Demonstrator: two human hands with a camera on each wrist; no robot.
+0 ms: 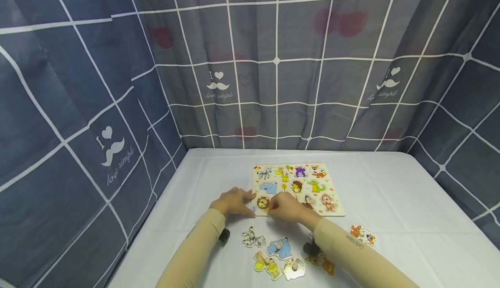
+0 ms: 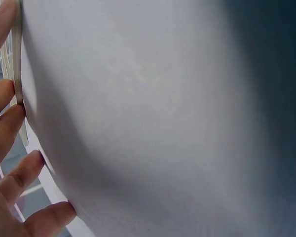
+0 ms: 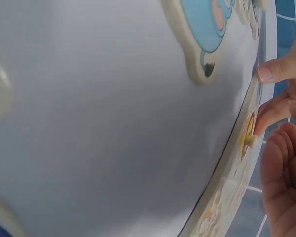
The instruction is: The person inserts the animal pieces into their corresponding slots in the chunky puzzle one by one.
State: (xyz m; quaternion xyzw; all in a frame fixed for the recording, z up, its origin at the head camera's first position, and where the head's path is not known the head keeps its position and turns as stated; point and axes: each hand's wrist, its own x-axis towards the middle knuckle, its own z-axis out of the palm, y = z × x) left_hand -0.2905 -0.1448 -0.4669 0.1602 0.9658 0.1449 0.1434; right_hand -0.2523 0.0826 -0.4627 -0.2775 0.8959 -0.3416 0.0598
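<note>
White bench (image 1: 390,192): left hand (image 1: 233,201), grip relaxed, touches left edge of puzzle board (image 1: 306,181); knobbed lion piece (image 1: 262,202) in lower-left slot; right hand (image 1: 286,206) beside it, cannot tell if grasping; orange-white animal piece (image 1: 362,234) loose.

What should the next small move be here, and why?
Probably the right hand should reach for the loose zebra piece: the lion piece is on the board, its knob apparently clear of that hand, and the zebra piece lies nearby on the cloth.

Cream animal puzzle board (image 1: 330,188), flat on table (image 1: 375,192)
</note>
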